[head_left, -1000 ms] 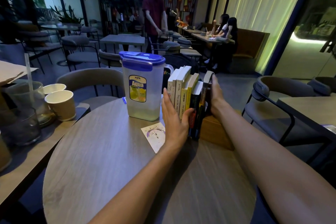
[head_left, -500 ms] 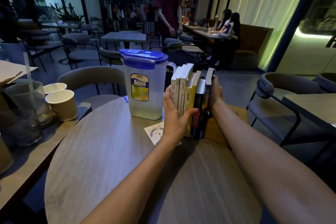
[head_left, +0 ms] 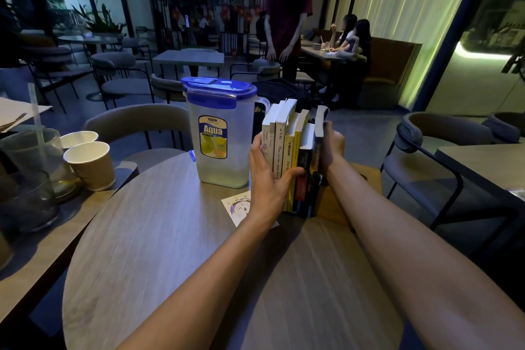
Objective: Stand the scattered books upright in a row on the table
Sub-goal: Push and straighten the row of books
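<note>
The books (head_left: 287, 156) stand as one packed row on the far part of the round table (head_left: 159, 250), just right of the plastic pitcher (head_left: 218, 133). Whether the leftmost cover touches the pitcher cannot be determined. Each book rests on its bottom edge with its long axis close to vertical. The spines face the person and the page edges face away. The row runs left to right across the view, white and yellow books on the left and dark ones on the right. Heights differ, so the top edges are uneven. The left hand (head_left: 267, 179) lies flat against the left end of the row, its fingers (head_left: 257, 150) straight and together along the outer cover. The thumb (head_left: 295, 172) crosses the lower spines. The right hand (head_left: 333, 148) bears on the outer face of the rightmost dark book. Its fingers are hidden behind that book, so their state cannot be determined. This two-sided hold appears intended to squeeze the row shut and square the spines. It would also stop the end books from tipping outward, since no bookend is visible. A printed card (head_left: 238, 207) lies flat on the table under the left wrist. Two paper cups (head_left: 91, 165) and a glass with a straw (head_left: 37, 156) stand on the adjoining table to the left, well apart from the row.
</note>
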Motion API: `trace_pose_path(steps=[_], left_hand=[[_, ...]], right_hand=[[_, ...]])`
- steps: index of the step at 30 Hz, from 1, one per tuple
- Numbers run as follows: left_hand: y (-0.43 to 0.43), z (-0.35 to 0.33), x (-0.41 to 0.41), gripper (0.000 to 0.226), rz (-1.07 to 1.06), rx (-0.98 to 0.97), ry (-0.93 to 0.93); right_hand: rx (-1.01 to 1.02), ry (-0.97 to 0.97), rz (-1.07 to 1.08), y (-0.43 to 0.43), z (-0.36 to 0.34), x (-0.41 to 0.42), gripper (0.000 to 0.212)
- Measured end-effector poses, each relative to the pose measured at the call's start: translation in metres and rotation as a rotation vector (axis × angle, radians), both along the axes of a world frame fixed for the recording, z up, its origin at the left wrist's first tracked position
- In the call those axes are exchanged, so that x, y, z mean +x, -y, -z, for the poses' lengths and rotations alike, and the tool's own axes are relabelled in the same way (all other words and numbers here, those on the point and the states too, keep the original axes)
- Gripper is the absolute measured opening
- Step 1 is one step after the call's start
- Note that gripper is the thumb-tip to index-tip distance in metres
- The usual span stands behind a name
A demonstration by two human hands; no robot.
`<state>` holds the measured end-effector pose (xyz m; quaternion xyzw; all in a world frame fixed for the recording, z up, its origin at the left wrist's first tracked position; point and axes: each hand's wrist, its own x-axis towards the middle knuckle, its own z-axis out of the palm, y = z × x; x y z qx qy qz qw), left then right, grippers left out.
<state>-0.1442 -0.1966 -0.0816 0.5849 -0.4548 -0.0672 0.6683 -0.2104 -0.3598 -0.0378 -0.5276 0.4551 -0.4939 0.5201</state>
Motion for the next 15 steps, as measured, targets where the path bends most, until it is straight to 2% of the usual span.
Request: trace_pose_path(steps=[5, 9, 11, 13, 15], left_hand=[[-0.001, -0.001, 0.003, 0.107, 0.005, 0.031, 0.029], [-0.009, -0.001, -0.005, 0.134, 0.014, 0.08, 0.072], [-0.012, -0.002, -0.013, 0.139, -0.005, 0.08, 0.06], [-0.01, -0.003, -0.018, 0.139, -0.035, 0.069, 0.037], [-0.008, -0.004, -0.02, 0.136, -0.063, 0.074, 0.023]], right_hand=[[-0.013, -0.013, -0.022, -0.001, -0.002, 0.0, 0.035], [-0.117, -0.102, -0.024, 0.003, -0.007, -0.009, 0.022], [-0.104, -0.089, -0.061, 0.002, -0.013, -0.015, 0.031], [-0.041, -0.065, -0.105, 0.003, -0.018, -0.017, 0.05], [-0.027, -0.078, -0.151, 0.003, -0.02, -0.019, 0.051]])
